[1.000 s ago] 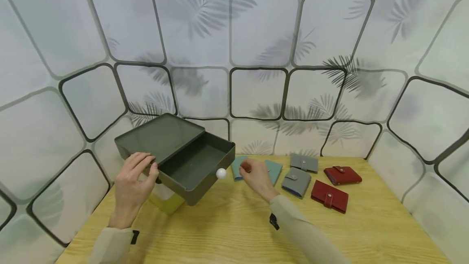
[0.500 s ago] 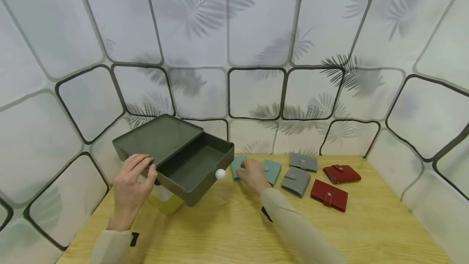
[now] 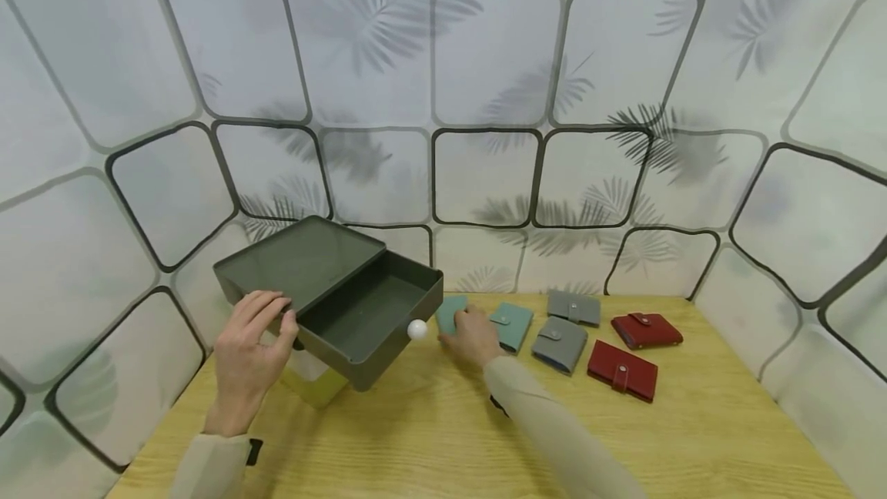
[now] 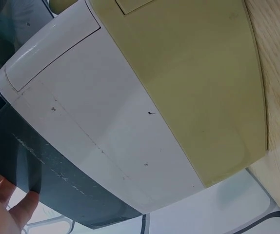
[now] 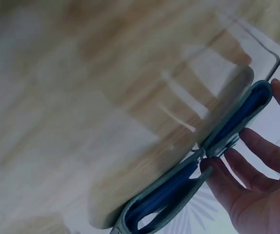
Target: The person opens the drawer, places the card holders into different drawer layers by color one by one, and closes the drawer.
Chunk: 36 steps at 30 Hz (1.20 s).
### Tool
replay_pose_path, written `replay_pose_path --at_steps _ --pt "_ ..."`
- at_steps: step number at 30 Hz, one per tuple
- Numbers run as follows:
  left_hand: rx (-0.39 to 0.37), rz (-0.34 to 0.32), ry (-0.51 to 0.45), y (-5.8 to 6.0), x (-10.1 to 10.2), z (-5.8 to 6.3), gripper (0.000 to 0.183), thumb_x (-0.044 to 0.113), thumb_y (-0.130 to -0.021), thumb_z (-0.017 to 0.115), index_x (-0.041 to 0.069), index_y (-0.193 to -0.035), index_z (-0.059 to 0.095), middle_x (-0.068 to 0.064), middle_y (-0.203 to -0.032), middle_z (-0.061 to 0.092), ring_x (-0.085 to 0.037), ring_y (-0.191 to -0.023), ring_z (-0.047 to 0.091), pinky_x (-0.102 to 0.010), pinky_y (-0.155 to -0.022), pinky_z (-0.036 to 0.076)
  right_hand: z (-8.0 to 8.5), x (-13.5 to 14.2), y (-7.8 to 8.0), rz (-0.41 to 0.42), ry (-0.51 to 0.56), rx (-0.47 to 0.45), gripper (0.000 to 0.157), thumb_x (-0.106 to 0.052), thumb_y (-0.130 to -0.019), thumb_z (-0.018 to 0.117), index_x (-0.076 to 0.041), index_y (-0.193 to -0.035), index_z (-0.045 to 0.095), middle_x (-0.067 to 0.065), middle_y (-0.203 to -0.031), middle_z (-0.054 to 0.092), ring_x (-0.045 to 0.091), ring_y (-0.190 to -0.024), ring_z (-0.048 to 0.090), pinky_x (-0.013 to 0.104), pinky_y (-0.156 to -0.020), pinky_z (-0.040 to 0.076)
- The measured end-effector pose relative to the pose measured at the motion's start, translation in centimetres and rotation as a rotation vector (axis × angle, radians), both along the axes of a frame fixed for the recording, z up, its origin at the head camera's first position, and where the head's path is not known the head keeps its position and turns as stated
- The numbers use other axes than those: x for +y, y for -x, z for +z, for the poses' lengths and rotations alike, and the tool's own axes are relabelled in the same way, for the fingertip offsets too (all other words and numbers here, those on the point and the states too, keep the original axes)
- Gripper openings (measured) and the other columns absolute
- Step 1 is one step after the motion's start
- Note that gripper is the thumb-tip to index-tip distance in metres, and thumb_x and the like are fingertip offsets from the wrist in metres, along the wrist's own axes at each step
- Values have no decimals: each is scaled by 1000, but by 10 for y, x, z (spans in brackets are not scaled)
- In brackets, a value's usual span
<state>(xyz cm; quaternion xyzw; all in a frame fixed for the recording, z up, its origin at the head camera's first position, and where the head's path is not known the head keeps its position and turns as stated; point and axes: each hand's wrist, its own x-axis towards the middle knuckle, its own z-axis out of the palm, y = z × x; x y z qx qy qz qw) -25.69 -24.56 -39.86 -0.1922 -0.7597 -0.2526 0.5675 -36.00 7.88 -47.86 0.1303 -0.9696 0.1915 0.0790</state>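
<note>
At the left of the head view, my left hand (image 3: pixel 247 356) rests its fingertips on the edge of a dark grey drawer unit (image 3: pixel 298 260). In the left wrist view, the fingertips (image 4: pixel 27 207) lie on the dark side wall above the white and yellow tiers. Its top drawer (image 3: pixel 374 306), with a white round knob (image 3: pixel 417 329), is pulled out. My right hand (image 3: pixel 474 337) reaches down over the left teal wallet (image 3: pixel 452 308) on the table. In the right wrist view, thumb and fingers pinch this wallet (image 5: pixel 237 119) at its edges; the palm hides part of it in the head view.
Close to the right hand lies a second teal wallet (image 3: pixel 513 324). Further right are two grey wallets (image 3: pixel 561 343) and two red wallets (image 3: pixel 624 370), on the wood table (image 3: pixel 430 437). Patterned cloth walls (image 3: pixel 485 175) enclose the table's back and sides.
My right hand has come down and slightly left onto the left teal wallet, so the right teal wallet shows more. The left hand and the drawer have stayed put.
</note>
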Motion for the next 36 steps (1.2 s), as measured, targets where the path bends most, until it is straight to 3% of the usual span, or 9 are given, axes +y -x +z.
replay_pose_path --at_steps 4,7,11,14,21,27,36 --pt "6 -7 -8 0 -1 -1 27 18 -85 60 -2 -94 76 -20 -98 72 -38 -97 64 -30 -94 45 2 -1 0 18 24 -21 32 -37 -86 73 -6 -86 67 18 -107 62 32 -93 61 44 -69 54" --pt "2 -15 -9 0 -1 -2 26 17 -84 61 -2 -94 76 -20 -98 73 -38 -97 65 -35 -94 46 2 -1 0 8 32 -54 32 -33 -86 72 -4 -98 70 17 -109 61 31 -94 60 45 -72 54" --pt "0 -8 -6 -1 -1 -2 28 19 -85 60 -2 -93 76 -20 -97 73 -38 -97 64 -38 -93 46 1 -1 0 -7 42 -107 43 -34 -87 70 -5 -118 67 19 -117 60 35 -102 60 48 -78 54" --pt "-7 -6 -3 -2 -1 -1 29 20 -87 59 -2 -94 76 -20 -97 72 -38 -97 64 -33 -97 46 0 -3 1 -15 45 -133 51 -38 -87 70 -7 -126 63 18 -120 61 35 -104 60 48 -81 54" --pt "-13 -11 -1 -1 0 -1 29 20 -87 59 -2 -94 76 -20 -98 72 -37 -97 64 -21 -101 44 0 -2 4 -28 95 -160 50 -29 -83 73 -6 -125 62 17 -119 64 34 -105 62 44 -79 55" --pt "11 -20 3 0 1 -1 28 18 -85 59 -2 -93 76 -20 -97 72 -37 -94 65 -25 -95 44 0 1 11 -12 117 -173 52 -25 -78 77 -5 -124 62 16 -122 63 35 -112 58 46 -87 53" --pt "14 -19 -3 0 1 0 27 17 -84 60 -3 -93 76 -20 -97 72 -37 -94 65 -23 -96 43 4 4 16 21 121 -112 43 -19 -76 77 -6 -116 66 17 -117 62 41 -114 52 52 -90 52"
